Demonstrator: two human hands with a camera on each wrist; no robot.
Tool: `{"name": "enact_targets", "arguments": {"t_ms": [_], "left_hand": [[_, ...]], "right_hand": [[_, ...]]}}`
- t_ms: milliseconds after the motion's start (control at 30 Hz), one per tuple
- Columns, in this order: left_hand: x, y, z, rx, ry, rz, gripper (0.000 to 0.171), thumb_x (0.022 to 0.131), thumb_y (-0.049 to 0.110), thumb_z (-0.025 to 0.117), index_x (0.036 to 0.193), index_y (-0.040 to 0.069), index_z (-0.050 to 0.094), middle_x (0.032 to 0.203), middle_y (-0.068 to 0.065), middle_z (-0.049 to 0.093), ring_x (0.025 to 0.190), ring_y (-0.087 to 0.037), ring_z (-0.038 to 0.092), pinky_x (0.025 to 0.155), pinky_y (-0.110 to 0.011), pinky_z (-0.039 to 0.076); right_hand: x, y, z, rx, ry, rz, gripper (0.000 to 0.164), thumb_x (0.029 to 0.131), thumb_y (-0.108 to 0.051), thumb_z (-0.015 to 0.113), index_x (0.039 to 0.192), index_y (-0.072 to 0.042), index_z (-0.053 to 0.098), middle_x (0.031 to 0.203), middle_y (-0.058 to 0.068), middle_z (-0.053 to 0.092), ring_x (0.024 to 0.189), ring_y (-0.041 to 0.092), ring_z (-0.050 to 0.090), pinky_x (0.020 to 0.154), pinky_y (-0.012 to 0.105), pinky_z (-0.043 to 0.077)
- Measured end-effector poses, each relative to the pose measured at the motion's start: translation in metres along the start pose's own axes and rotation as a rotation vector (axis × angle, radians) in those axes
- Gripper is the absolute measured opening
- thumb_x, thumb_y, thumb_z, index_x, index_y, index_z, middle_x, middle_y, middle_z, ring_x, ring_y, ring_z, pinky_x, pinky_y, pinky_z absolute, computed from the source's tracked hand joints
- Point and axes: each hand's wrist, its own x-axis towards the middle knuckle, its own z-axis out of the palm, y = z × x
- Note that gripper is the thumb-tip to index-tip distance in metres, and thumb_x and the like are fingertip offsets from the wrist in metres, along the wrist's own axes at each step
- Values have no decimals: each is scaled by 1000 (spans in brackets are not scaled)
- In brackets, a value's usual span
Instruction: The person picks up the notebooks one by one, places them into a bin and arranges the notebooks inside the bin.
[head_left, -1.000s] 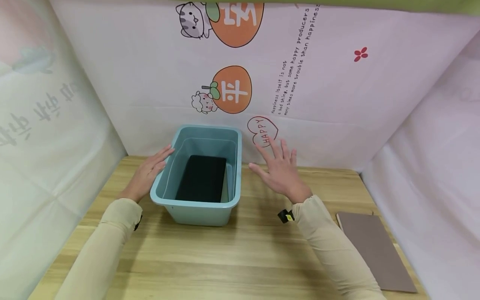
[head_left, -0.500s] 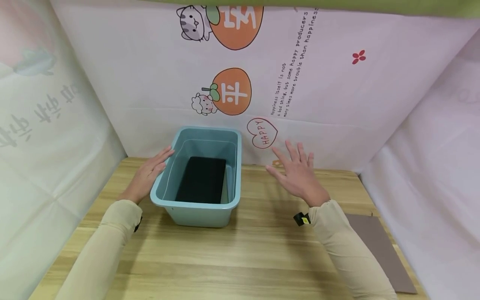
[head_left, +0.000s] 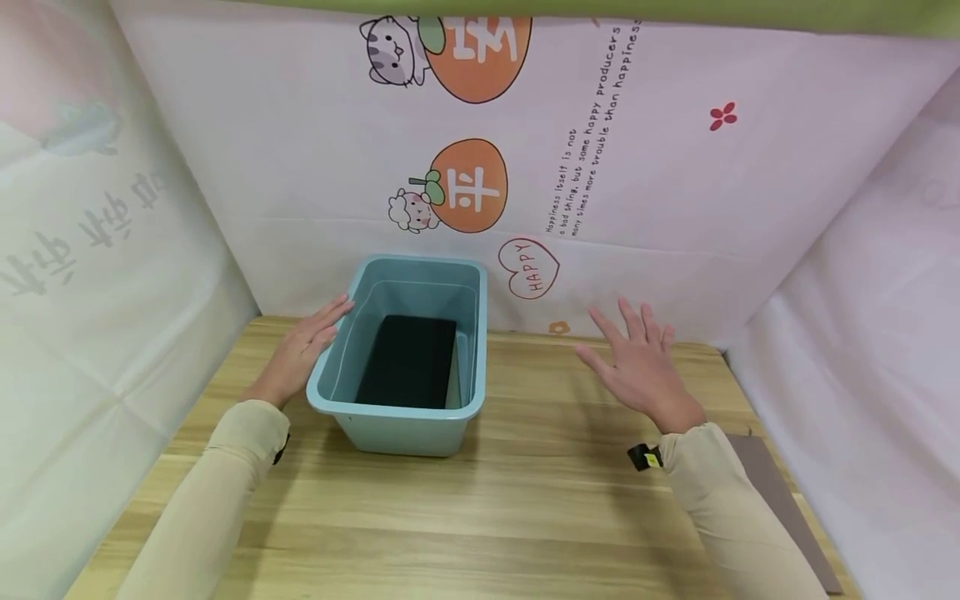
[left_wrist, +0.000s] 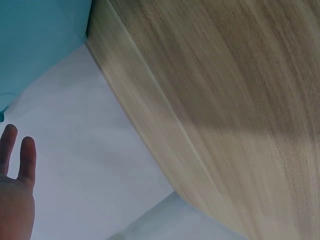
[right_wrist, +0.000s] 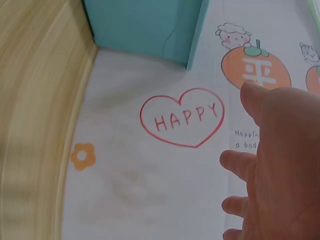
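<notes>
A light-blue plastic bin point(head_left: 401, 433) stands on the wooden table left of centre in the head view. Inside it lies a flat black book point(head_left: 411, 362) with a pale page edge along its right side. Along the bin's left rim lies my left hand point(head_left: 298, 352), its fingers straight. The left wrist view catches only part of that hand point(left_wrist: 17, 205), below the bin wall point(left_wrist: 40, 35). My right hand point(head_left: 637, 367) is spread out over the table to the right of the bin and holds nothing. Beyond its fingers the right wrist view includes the bin's side point(right_wrist: 145, 27).
At the table's right edge lies a grey-brown notebook point(head_left: 787, 508), partly hidden beneath my right sleeve. A white printed cloth point(head_left: 637, 167) hangs behind the table point(head_left: 450, 533), and white cloth sides point(head_left: 862, 333) close off left and right.
My right hand has moved away from the bin, to the right and slightly nearer to me, covering more of the notebook. The left hand stays at the bin's rim.
</notes>
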Motion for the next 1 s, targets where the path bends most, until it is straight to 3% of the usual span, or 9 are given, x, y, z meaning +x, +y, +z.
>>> {"name": "enact_targets", "arguments": {"t_ms": [400,700,1000], "left_hand": [[0,1,0,-18,-2,-10,47,112,42,30,159,42,33,171,9,23,159,-30,21,123,-68,18],[-1,1,1,-26,1,-9,47,112,41,30,159,41,33,171,8,23,159,-30,21,123,-68,18],[0,-1,1,-41,0,-17,47,112,43,30,158,42,33,171,10,22,159,-31,21,122,-70,17]], "right_hand": [[-21,34,3,-28,7,31,81,101,-70,36,164,-21,25,171,24,2,154,56,-7,114,82,-1],[-40,49,0,-6,24,70,79,102,-67,37,164,-20,24,171,26,-3,153,57,-9,111,84,-10],[-66,73,6,17,66,114,77,103,-63,40,163,-17,24,170,26,-4,151,62,-11,105,88,-10]]}}
